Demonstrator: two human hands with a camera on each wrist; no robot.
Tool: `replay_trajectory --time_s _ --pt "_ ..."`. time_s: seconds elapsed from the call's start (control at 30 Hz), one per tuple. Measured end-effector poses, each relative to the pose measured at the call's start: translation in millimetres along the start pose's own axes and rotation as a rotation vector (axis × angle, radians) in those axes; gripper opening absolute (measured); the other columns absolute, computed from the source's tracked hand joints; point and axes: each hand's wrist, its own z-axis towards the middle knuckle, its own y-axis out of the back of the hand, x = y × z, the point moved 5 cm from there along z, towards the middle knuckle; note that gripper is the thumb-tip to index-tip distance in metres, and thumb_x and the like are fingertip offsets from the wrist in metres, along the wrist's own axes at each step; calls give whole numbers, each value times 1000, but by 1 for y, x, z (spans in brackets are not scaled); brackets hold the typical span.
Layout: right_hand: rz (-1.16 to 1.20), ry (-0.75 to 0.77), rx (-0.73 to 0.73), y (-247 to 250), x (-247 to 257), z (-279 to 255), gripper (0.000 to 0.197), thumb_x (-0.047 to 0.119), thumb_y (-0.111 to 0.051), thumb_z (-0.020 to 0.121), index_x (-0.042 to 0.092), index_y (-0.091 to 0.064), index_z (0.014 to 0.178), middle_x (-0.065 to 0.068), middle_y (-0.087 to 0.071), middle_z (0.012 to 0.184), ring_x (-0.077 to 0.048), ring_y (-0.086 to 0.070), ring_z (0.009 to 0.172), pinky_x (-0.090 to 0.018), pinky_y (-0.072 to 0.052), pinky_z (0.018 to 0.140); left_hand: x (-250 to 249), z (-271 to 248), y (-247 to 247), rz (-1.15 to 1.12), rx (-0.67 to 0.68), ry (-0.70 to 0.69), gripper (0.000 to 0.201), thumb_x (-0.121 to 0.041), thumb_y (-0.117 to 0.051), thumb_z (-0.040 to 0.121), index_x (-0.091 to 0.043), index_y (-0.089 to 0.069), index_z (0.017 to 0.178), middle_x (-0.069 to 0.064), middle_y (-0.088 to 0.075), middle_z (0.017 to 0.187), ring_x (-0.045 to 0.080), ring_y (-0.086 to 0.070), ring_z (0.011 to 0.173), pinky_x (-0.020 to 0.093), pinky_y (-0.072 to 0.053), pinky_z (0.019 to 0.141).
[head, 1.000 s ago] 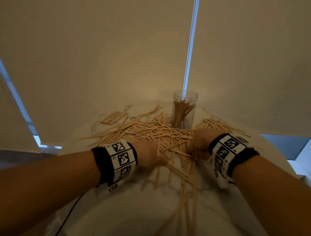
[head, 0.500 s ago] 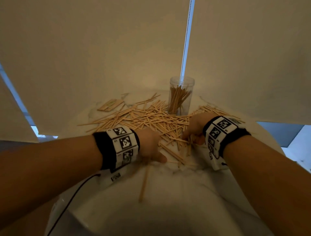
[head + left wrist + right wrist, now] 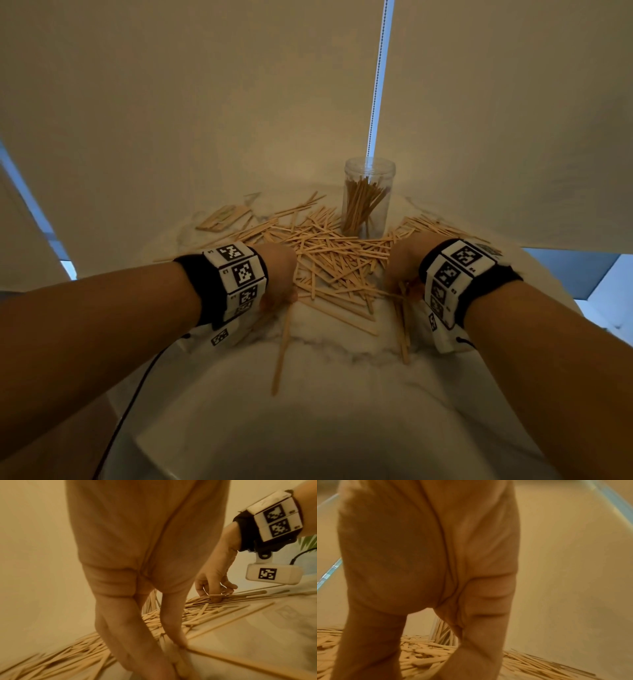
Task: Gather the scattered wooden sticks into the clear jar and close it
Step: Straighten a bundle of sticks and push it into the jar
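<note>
A heap of thin wooden sticks (image 3: 335, 260) lies scattered over the white marble table (image 3: 325, 370). Behind the heap stands the clear jar (image 3: 368, 202), upright and without a lid, with a bunch of sticks in it. My left hand (image 3: 281, 294) is at the heap's near left edge; in the left wrist view its thumb and fingers (image 3: 171, 654) close down on a stick. One long stick (image 3: 282, 349) runs from it towards me. At the near right edge my right hand (image 3: 400, 287) pinches a few sticks (image 3: 404, 318) that trail towards me. No lid is in view.
A flat group of sticks (image 3: 222, 217) lies at the far left of the table. Pale roller blinds (image 3: 205, 102) hang right behind the table, with a bead chain (image 3: 376, 85) above the jar. A black cable (image 3: 137, 387) hangs from my left wrist.
The loose sticks that lay near me are now fewer and closer to the heap. My left hand has shifted slightly left; both hands stay at the heap's near edge.
</note>
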Motion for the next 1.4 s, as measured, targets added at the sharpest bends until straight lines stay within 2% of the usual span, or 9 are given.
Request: replay_trajectory --time_s 0.23,0.5,0.67,0.83,1.03,1.13,1.23,1.33,1.4 --pt "77 11 -2 -2 -2 -4 25 31 -73 87 12 -65 72 -7 -67 87 -29 -67 109 -45 -54 97 -10 -6 -3 -11 90 -68 29 -30 -67 91 -14 -60 68 -3 -58 64 14 -54 63 26 -47 62" --pt "200 18 4 -9 -2 -10 20 24 -71 89 4 -73 93 -12 -74 101 -28 -70 105 -43 -54 97 -5 -9 -2 -58 100 -10 29 -28 -63 94 -11 -61 71 -2 -53 62 10 -47 52 23 -42 51" --pt "215 11 51 -12 -4 -13 15 17 -67 88 7 -69 78 -7 -65 68 -24 -65 76 -39 -57 92 10 -11 -6 -256 44 -6 26 -21 -48 102 -7 -65 117 -7 -49 71 4 -47 55 15 -43 48" --pt "456 60 -9 -1 -6 -22 21 7 -63 91 4 -65 70 -6 -66 54 -15 -66 48 -23 -57 51 34 -3 -8 -533 53 84 37 0 -49 96 -6 -51 59 -2 -46 40 15 -45 40 22 -43 46" --pt "571 228 -45 10 11 -30 16 6 -65 90 0 -65 76 -11 -68 67 -18 -68 54 -26 -60 60 37 9 -2 -1095 12 90 12 -17 -30 101 -13 -38 92 5 -25 61 17 -20 50 28 -27 52" --pt "563 313 -72 15 22 -35 14 12 -69 89 5 -65 78 -6 -66 73 -13 -63 58 -25 -58 62 26 9 4 -1266 19 64 37 -49 -33 103 -16 -44 88 -1 -25 61 15 -21 51 25 -24 48" --pt "607 332 -81 20 34 -35 24 18 -68 88 -6 -70 86 -10 -75 77 -24 -74 70 -38 -61 80 11 15 14 -1305 24 -1 73 -81 -37 86 -18 -54 118 -2 -25 63 14 -25 53 23 -27 49" --pt "630 371 -141 29 50 -31 25 18 -65 88 -6 -71 94 -12 -77 78 -27 -76 75 -50 -59 83 3 25 22 -1236 -14 -35 124 -106 -36 50 -9 -57 125 3 -55 80 24 -57 73 31 -50 75" --pt "615 442 -168 35 62 -30 19 16 -62 91 0 -70 100 -11 -77 79 -22 -76 71 -48 -61 81 -3 34 26 -1260 -8 -96 130 -107 -41 44 -10 -58 129 8 -71 102 33 -67 93 45 -53 91"
